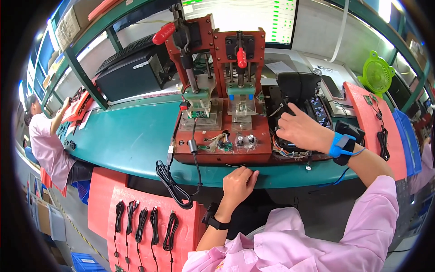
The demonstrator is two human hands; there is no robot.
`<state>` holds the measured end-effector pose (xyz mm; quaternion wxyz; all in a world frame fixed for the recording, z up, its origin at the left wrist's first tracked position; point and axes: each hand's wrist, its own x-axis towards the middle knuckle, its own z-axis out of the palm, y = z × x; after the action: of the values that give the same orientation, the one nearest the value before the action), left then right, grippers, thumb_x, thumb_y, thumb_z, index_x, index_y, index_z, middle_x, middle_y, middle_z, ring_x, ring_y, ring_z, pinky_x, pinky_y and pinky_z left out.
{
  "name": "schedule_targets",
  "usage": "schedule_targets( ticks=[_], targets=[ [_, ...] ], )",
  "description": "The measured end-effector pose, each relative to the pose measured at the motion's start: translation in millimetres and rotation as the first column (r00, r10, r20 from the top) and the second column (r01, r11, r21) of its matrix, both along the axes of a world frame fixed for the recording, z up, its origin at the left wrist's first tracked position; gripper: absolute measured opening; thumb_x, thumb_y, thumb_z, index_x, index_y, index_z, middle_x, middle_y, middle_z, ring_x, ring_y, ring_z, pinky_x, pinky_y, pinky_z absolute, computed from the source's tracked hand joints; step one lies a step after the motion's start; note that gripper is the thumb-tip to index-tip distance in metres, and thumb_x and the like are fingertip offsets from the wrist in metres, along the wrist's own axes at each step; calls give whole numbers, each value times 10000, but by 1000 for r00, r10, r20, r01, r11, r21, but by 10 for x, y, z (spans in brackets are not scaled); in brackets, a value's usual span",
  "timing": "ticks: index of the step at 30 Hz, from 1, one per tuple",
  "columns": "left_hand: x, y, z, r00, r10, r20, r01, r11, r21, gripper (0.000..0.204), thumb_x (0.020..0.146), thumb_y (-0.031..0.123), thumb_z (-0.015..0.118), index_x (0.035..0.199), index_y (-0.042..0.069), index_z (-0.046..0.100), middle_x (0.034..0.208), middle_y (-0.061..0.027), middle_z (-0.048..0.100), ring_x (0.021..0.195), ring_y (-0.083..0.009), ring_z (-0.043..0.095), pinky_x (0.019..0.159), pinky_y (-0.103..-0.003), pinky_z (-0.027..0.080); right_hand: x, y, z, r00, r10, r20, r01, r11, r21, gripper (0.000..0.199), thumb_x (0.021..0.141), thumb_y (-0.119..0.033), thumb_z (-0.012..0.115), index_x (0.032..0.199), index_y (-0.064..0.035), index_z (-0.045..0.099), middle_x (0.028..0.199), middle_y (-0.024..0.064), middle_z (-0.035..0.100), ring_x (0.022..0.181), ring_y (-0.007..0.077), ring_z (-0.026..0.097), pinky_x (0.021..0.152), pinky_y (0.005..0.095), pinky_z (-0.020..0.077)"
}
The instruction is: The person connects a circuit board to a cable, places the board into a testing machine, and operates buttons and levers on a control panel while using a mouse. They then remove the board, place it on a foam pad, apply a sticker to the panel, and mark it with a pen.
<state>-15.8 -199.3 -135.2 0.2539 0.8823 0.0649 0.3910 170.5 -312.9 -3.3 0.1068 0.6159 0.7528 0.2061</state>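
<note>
My left hand point(239, 183) hangs at the front edge of the green bench, fingers curled in, with nothing visible in it. Over dark equipment to the right is my right hand point(302, 130), its index finger stretched out and the others bent; I see no object in its grip. A red test fixture point(222, 149) with two toggle clamps stands in front of me. Under its left clamp sits a small green circuit board point(196, 114). A black cable point(171, 183) runs from that board and hangs coiled over the bench edge. The right clamp's red handle point(241, 58) points down.
Pink foam point(156, 199) at lower left carries several coiled black cables. More foam point(394, 131) at right holds a board with a cable. Behind stand a monitor point(240, 18), a black computer case point(129, 75) and a green fan point(377, 75). Another person point(50, 140) sits far left.
</note>
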Motion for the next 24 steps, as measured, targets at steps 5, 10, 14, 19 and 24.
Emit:
schedule_targets(
  ticks=[5, 10, 14, 19, 24],
  targets=[
    [7, -15, -2, 1000, 11, -5, -11, 1000, -4, 226, 729, 130, 642, 584, 54, 485, 549, -68, 471, 494, -246, 497, 426, -330, 381, -61, 82, -49, 914, -405, -22, 397, 905, -153, 171, 736, -204, 549, 655, -53, 552, 717, 84, 539, 757, 233, 502, 726, 361, 356],
    [-4, 7, -2, 1000, 5, -13, -5, 1000, 0, 244, 730, 139, 639, 572, 51, 476, 540, -69, 464, 489, -246, 493, 423, -335, 375, -79, 135, -42, 711, -667, -222, 607, 742, -286, 219, 735, -235, 548, 650, -34, 561, 796, 89, 558, 825, 233, 500, 743, 384, 349],
    [0, 1, -18, 1000, -19, 3, 19, 999, -28, 252, 724, 127, 642, 562, 43, 468, 527, -75, 450, 470, -251, 471, 414, -335, 358, -36, -195, -113, 819, -481, -314, 516, 856, 36, 218, 742, -221, 544, 653, -25, 577, 856, 89, 578, 918, 239, 491, 834, 434, 326],
    [-24, -2, 17, 999, -44, 0, 44, 997, -70, 255, 707, 89, 651, 548, 26, 462, 505, -89, 423, 441, -260, 435, 405, -331, 330, -35, -591, -170, 829, -447, -335, 502, 859, 97, 206, 739, -205, 555, 660, -20, 604, 940, 69, 582, 1081, 246, 435, 956, 505, 235],
    [2, -21, 7, 999, -40, -6, 40, 996, -79, 257, 705, 76, 649, 542, 23, 458, 496, -89, 411, 432, -257, 426, 401, -330, 321, 118, -583, -150, 904, -362, -226, 398, 906, 141, 170, 729, -175, 572, 673, -22, 622, 989, 62, 576, 1177, 248, 375, 981, 532, 199]
  ],
)
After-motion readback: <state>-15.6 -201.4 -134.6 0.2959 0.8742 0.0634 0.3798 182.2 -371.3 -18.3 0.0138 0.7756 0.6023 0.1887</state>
